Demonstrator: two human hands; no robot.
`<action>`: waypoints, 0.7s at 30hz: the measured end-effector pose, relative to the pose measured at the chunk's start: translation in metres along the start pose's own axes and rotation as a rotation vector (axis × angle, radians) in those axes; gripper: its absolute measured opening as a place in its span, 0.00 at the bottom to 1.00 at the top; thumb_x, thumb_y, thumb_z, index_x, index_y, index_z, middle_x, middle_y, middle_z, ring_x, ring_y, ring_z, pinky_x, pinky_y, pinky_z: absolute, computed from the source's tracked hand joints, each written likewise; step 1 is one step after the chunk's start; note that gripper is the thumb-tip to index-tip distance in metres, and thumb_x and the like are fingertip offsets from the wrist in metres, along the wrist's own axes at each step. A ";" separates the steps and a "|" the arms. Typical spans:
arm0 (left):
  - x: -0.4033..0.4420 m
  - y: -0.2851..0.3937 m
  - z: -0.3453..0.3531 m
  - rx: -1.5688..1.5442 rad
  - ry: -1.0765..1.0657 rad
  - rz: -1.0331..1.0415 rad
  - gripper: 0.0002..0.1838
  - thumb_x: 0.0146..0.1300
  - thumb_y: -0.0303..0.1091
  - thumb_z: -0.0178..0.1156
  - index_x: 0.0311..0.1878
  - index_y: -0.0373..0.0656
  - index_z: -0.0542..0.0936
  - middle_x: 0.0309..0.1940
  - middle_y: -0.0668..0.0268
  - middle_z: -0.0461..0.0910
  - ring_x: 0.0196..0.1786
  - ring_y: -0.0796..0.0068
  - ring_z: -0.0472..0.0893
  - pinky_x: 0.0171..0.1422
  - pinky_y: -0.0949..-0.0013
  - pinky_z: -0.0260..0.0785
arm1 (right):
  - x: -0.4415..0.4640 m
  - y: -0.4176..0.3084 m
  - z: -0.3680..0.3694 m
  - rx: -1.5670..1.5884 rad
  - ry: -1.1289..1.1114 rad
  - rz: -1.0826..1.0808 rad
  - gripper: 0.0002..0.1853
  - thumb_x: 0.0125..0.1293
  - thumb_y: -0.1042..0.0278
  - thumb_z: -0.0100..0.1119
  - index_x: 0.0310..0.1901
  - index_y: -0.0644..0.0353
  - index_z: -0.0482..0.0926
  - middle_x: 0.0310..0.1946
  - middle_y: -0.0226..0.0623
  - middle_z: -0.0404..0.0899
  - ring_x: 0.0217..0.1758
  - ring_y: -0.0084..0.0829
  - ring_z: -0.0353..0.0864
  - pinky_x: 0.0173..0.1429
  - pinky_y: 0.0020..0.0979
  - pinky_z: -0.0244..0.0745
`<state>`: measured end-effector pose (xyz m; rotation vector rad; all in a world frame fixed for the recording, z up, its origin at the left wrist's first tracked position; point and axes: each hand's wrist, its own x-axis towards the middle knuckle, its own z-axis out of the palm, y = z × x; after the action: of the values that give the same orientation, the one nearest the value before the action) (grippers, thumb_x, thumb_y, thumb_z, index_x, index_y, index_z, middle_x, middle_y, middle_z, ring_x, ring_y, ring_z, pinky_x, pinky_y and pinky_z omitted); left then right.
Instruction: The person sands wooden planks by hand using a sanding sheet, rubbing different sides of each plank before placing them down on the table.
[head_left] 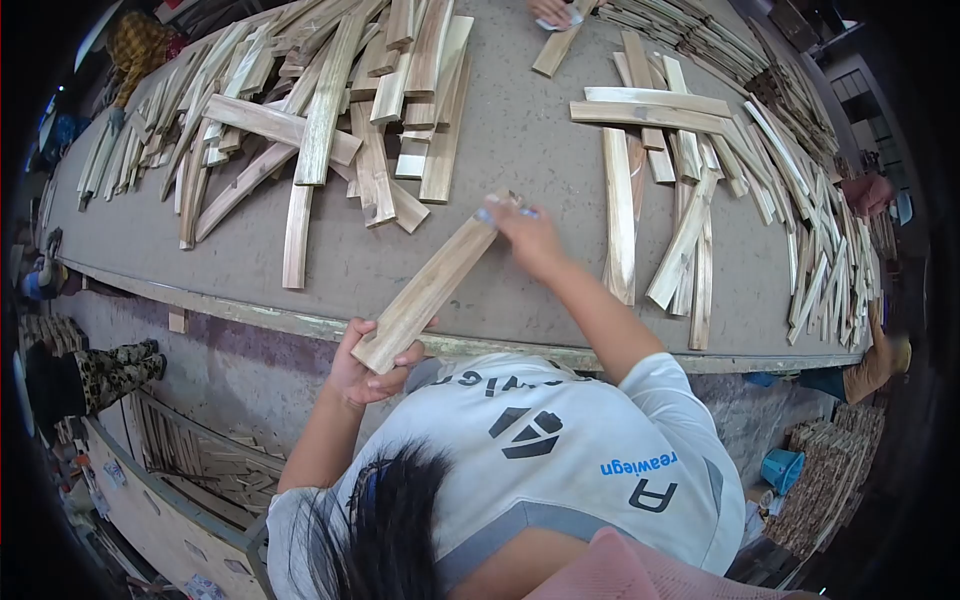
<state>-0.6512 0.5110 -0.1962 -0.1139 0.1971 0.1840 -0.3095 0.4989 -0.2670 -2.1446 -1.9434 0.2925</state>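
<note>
A wooden slat (425,288) is held at a slant above the near part of the table, its far end pointing up and to the right. My left hand (362,375) is closed around the near end, thumb on one side and fingers on the other. At the far end, my right hand (530,240) is bent over the wood, its fingers closed and blurred. Something pale blue shows at those fingertips, too smeared to name. Beyond the slat, a large heap of loose slats (325,110) lies on the left of the table.
More slats (655,105) lie crossed on the grey table (520,130) to the right, with thin strips (825,270) along that edge. Across the table another person's hand (552,12) holds a pale pad against a slat. A blue bucket (782,468) stands below, right.
</note>
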 end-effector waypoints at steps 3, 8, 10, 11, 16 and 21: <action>0.001 -0.002 0.008 0.062 0.038 0.004 0.42 0.68 0.51 0.49 0.75 0.29 0.54 0.33 0.57 0.69 0.13 0.78 0.69 0.12 0.79 0.62 | -0.018 -0.042 -0.008 0.101 0.049 -0.392 0.41 0.62 0.86 0.46 0.77 0.42 0.63 0.72 0.33 0.72 0.74 0.34 0.72 0.74 0.50 0.59; 0.002 0.000 0.006 0.115 0.053 0.001 0.42 0.68 0.51 0.49 0.75 0.29 0.54 0.32 0.58 0.69 0.12 0.79 0.67 0.12 0.79 0.61 | 0.016 0.004 -0.001 0.113 -0.025 -0.221 0.38 0.63 0.83 0.46 0.75 0.42 0.65 0.71 0.34 0.73 0.74 0.34 0.72 0.76 0.49 0.57; 0.003 0.004 0.007 0.133 0.048 0.000 0.42 0.68 0.51 0.49 0.75 0.29 0.55 0.32 0.58 0.69 0.12 0.79 0.67 0.12 0.79 0.61 | 0.013 -0.011 -0.013 0.025 -0.064 -0.167 0.37 0.64 0.83 0.46 0.75 0.43 0.67 0.71 0.35 0.73 0.74 0.34 0.72 0.76 0.49 0.57; 0.003 0.004 0.007 0.136 0.051 0.003 0.42 0.68 0.51 0.49 0.75 0.29 0.55 0.32 0.58 0.69 0.12 0.79 0.67 0.12 0.79 0.61 | -0.004 -0.033 -0.016 0.099 -0.058 -0.356 0.35 0.65 0.82 0.47 0.74 0.44 0.68 0.71 0.35 0.73 0.72 0.36 0.74 0.75 0.49 0.59; -0.001 0.002 -0.007 0.033 0.053 0.029 0.42 0.69 0.52 0.49 0.75 0.27 0.55 0.32 0.58 0.69 0.12 0.79 0.67 0.11 0.80 0.61 | 0.016 0.018 0.005 0.112 0.055 -0.154 0.35 0.66 0.84 0.45 0.75 0.50 0.66 0.68 0.39 0.76 0.69 0.36 0.76 0.78 0.49 0.57; 0.000 0.006 -0.003 -0.017 0.066 0.037 0.44 0.68 0.50 0.51 0.75 0.25 0.51 0.30 0.56 0.68 0.10 0.77 0.66 0.09 0.78 0.57 | 0.006 -0.004 0.010 0.109 0.102 -0.151 0.34 0.65 0.84 0.43 0.74 0.54 0.66 0.67 0.40 0.76 0.70 0.37 0.76 0.80 0.49 0.54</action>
<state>-0.6533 0.5161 -0.1995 -0.1330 0.2638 0.2187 -0.3159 0.5054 -0.2757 -1.8959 -1.9702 0.2507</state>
